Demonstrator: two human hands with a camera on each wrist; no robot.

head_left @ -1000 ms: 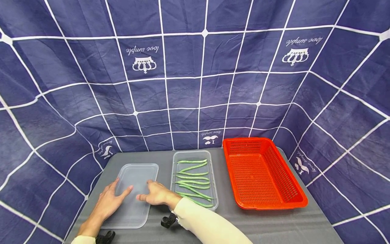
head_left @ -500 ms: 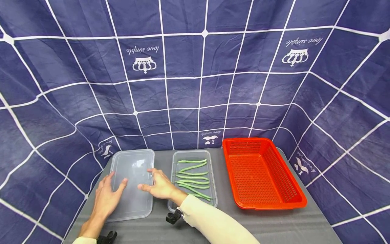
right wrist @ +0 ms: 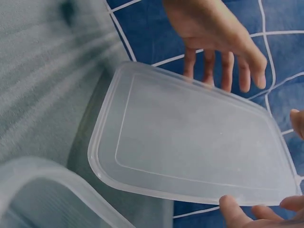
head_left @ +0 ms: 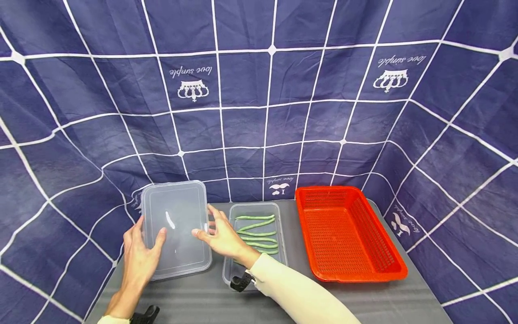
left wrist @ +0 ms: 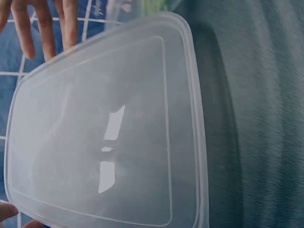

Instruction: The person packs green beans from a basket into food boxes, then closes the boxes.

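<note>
A translucent plastic lid [head_left: 178,243] is raised between the hands at the left of the table, its far edge tipped upward. My left hand [head_left: 139,256] holds its left side, thumb spread toward the top face. At the right side, my right hand [head_left: 224,236] grips the rim between thumb and fingers. The right wrist view shows the right fingertips [right wrist: 230,209] at the lid's edge, with the left hand [right wrist: 216,33] along the opposite rim. Close by, a clear plastic container [head_left: 284,252] holds several green beans [head_left: 259,234], partly hidden behind the right forearm.
A red perforated plastic basket [head_left: 306,238] stands on the right of the grey-covered table [head_left: 299,288]. Blue grid-patterned cloth [head_left: 243,126] hangs round the back and sides. The container's near end lies under the right wrist.
Both hands have moved the lid away from the body and up off the table, tilting its far edge upward. The right forearm now covers more of the container. The basket stays put.
</note>
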